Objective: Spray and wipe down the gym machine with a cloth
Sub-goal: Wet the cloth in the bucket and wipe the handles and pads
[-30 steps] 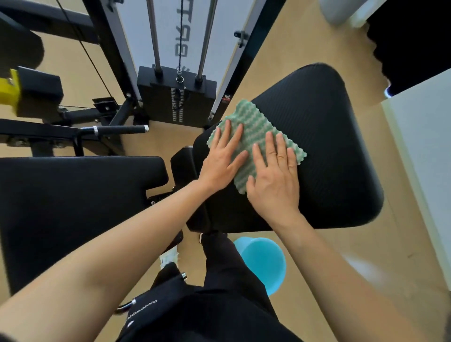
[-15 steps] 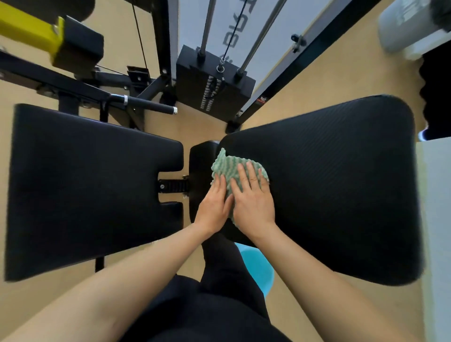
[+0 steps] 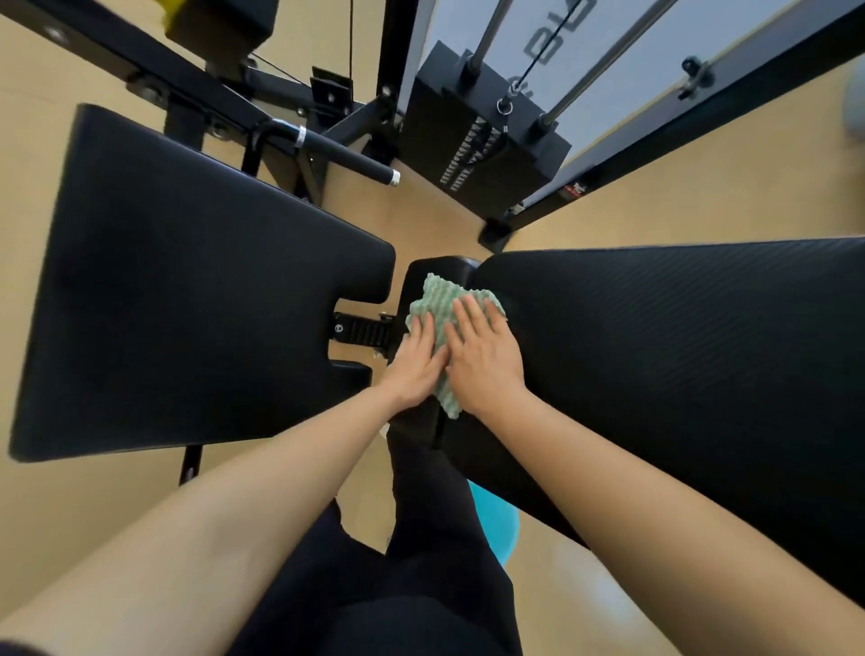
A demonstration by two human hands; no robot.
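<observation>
Two-handed, pressing cloth (image 3: 437, 299) flat onto narrow left end of pad (image 3: 678, 374), with left hand (image 3: 419, 363) and right hand (image 3: 484, 356) side by side, fingers straight, pinching nothing. Likely heading rightward along pad's length, nearer right hand.

Two hands are in view, the left hand (image 3: 416, 367) and the right hand (image 3: 487, 360), with two bare forearms behind them. One green cloth (image 3: 437, 299) lies under the hands. There are two large black pads, the left pad (image 3: 187, 290) and the right pad (image 3: 678, 374), and one small pad (image 3: 435, 269) between them. One weight stack (image 3: 482, 145) stands beyond, carrying two steel rods, the left rod (image 3: 487, 33) and the right rod (image 3: 610, 61), with one cable (image 3: 544, 47) between the pair. There is one handle (image 3: 348, 157) with a black grip, one blue round thing (image 3: 503, 524), partly hidden, and one yellow piece (image 3: 171, 5) at the top edge.
</observation>
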